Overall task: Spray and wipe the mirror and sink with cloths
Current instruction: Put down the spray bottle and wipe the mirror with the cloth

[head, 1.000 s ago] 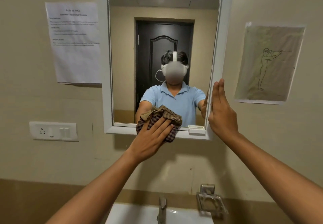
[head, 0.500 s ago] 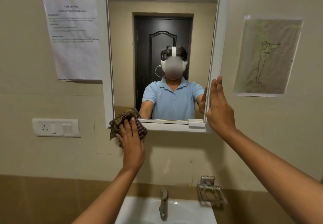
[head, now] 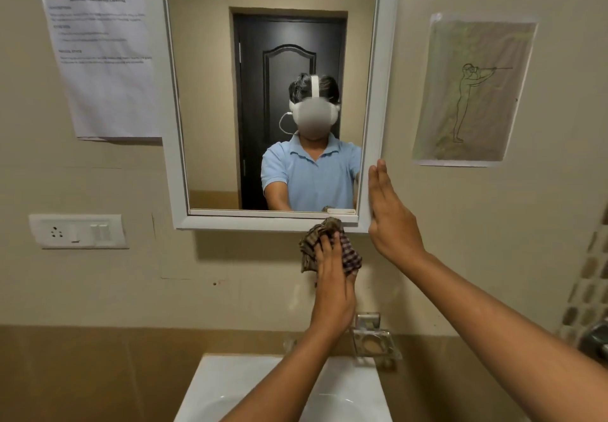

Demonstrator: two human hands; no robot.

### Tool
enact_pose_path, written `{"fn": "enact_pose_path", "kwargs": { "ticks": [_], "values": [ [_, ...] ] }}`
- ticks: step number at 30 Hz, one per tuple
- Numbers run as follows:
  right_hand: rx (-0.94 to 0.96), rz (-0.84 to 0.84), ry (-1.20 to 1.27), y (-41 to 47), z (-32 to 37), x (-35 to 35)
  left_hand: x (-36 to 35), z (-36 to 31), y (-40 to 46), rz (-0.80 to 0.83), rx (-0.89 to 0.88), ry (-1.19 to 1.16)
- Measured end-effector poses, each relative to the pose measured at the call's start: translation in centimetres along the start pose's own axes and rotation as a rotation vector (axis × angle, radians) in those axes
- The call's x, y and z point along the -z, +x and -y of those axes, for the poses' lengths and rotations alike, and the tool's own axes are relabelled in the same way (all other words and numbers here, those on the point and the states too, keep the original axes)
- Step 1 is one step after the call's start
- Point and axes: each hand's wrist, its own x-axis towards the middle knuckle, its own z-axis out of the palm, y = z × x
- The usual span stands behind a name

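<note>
A white-framed mirror (head: pixel 210 92) hangs on the beige wall, and a person in a blue shirt is reflected in it. My left hand (head: pixel 334 285) presses a brown checked cloth (head: pixel 350 253) against the wall just under the frame's lower right corner. My right hand (head: pixel 390 214) lies flat, fingers together, against the outer right edge of the frame and holds nothing. The white sink (head: pixel 223 385) sits below at the bottom of the view, partly hidden by my left forearm.
A metal soap holder (head: pixel 375 342) is fixed to the wall above the sink's right side. A printed sheet (head: pixel 102 59) and a switch plate (head: pixel 77 231) are left of the mirror, a drawing (head: pixel 473 92) right of it. Mosaic tiles (head: pixel 589 283) show at far right.
My left hand has carried the cloth from the frame's lower left corner rightward along the bottom edge to below the lower right corner. My right hand stays on the frame's right edge.
</note>
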Motion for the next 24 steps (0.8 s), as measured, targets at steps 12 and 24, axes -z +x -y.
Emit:
{"fn": "enact_pose_path", "kwargs": {
  "ticks": [12,24],
  "values": [
    [0.000,0.111,0.164,-8.2,-0.8,-2.2,1.6,2.7,-4.4,-0.351,0.751,-0.820],
    [-0.106,0.583,0.232,-22.7,1.4,-12.5,7.2,10.6,-12.6,-0.407,0.956,-0.640]
  ]
}}
